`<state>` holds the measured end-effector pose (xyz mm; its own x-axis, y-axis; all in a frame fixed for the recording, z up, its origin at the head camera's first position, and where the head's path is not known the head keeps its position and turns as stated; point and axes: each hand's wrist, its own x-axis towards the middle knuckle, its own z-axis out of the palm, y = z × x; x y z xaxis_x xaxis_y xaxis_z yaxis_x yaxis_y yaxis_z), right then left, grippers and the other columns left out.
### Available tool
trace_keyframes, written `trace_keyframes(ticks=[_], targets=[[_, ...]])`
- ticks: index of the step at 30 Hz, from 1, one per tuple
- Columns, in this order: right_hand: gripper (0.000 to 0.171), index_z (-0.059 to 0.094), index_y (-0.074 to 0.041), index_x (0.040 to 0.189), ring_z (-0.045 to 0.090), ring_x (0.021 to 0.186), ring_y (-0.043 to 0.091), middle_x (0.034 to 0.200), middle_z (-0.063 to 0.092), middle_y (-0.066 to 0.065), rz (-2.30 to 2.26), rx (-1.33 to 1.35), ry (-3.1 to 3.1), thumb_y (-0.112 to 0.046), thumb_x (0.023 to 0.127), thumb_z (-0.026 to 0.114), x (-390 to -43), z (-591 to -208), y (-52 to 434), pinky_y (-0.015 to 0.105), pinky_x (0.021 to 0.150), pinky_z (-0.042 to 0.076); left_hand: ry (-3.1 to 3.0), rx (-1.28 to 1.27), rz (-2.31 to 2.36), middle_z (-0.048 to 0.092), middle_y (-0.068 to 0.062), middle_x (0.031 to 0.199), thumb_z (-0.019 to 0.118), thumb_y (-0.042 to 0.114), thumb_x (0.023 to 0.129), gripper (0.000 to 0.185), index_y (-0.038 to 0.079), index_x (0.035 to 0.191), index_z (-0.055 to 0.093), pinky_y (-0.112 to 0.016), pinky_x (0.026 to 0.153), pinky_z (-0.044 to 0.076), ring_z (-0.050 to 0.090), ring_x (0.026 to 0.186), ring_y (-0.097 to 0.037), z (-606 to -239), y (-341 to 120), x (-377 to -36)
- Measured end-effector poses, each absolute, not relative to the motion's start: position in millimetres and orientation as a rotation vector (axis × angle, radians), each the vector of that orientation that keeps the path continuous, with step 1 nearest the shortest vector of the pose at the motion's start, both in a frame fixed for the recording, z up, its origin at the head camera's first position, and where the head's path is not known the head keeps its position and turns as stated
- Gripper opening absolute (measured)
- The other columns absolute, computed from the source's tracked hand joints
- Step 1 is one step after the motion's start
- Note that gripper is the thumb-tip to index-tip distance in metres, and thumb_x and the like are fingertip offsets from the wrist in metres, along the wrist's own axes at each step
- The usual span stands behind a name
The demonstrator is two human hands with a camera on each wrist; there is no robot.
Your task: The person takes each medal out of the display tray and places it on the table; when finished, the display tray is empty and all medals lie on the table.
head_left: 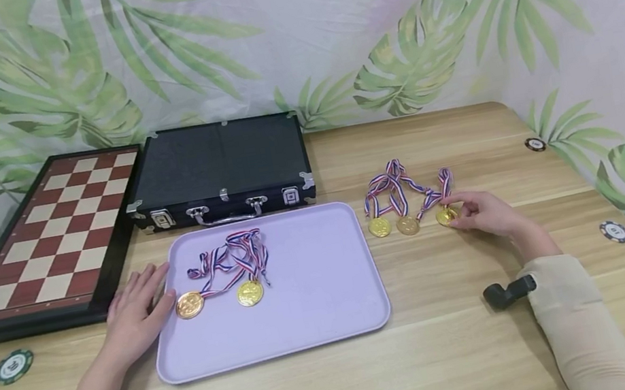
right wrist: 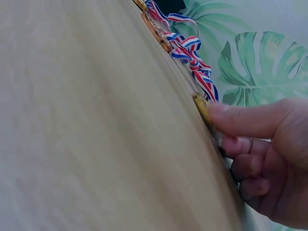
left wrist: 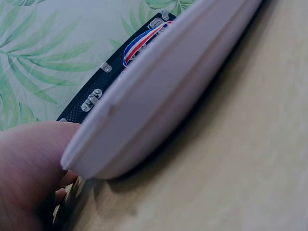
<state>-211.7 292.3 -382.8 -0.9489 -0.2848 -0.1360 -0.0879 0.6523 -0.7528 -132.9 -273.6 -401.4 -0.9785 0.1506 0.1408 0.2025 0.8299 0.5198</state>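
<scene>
Here's the bench [head_left: 451, 358]: board [head_left: 61, 233] along its left edge, case [head_left: 220, 162] near the back edge, tray [head_left: 322, 290] in front. Left hand [head_left: 137, 317] lies fingers extended, touching the tray's left edge; right hand [head_left: 484, 213] pinches a medal [head_left: 445, 217] between the tray's and bench's right edges! Two more medals [head_left: 380, 227] beside it.

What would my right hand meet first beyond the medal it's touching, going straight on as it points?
Probably the darker medal just left of your right hand, or the striped ribbon beside it; depth is unclear.
</scene>
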Motion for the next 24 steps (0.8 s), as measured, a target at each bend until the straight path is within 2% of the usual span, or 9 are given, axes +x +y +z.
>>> trace_keyframes(ticks=[5, 10, 17, 24], targets=[[0.051, 0.046, 0.001, 0.121, 0.045, 0.054, 0.014, 0.064, 0.051, 0.008, -1.201, -0.312, 2.626, -0.008, 0.075, 0.065, -210, -378, 289, 0.023, 0.046, 0.038, -2.918, -0.28, -0.848, 0.022, -0.027, 0.134, 0.04, 0.03, 0.09, 0.051, 0.008, 0.135, 0.028, -0.055, 0.094, -0.005, 0.006, 0.125, -0.04, -401, -273, -134], [0.05, 0.045, -0.001, 0.123, 0.05, 0.061, 0.018, 0.074, 0.055, 0.013, -1.372, -0.422, 2.589, -0.009, 0.077, 0.064, -207, -358, 263, 0.025, 0.051, 0.041, -2.917, -0.277, -0.851, 0.023, -0.027, 0.134, 0.04, 0.031, 0.09, 0.051, 0.008, 0.135, 0.028, -0.056, 0.094, -0.005, 0.006, 0.125, -0.04, -401, -273, -133], [0.045, 0.049, 0.003, 0.118, 0.053, 0.065, 0.016, 0.077, 0.056, 0.015, -1.575, -0.847, 2.386, 0.001, 0.075, 0.064, -208, -333, 180, 0.023, 0.052, 0.042, -2.912, -0.29, -0.852, 0.022, -0.027, 0.134, 0.04, 0.03, 0.09, 0.051, 0.008, 0.135, 0.028, -0.055, 0.094, -0.005, 0.006, 0.124, -0.041, -402, -274, -134], [0.044, 0.05, -0.001, 0.117, 0.052, 0.063, 0.015, 0.076, 0.058, 0.002, -1.434, -1.105, 2.228, -0.005, 0.076, 0.064, -198, -330, 87, 0.026, 0.056, 0.045, -2.91, -0.289, -0.843, 0.023, -0.027, 0.134, 0.041, 0.03, 0.09, 0.051, 0.007, 0.134, 0.029, -0.055, 0.095, -0.005, 0.007, 0.124, -0.042, -402, -274, -133]])
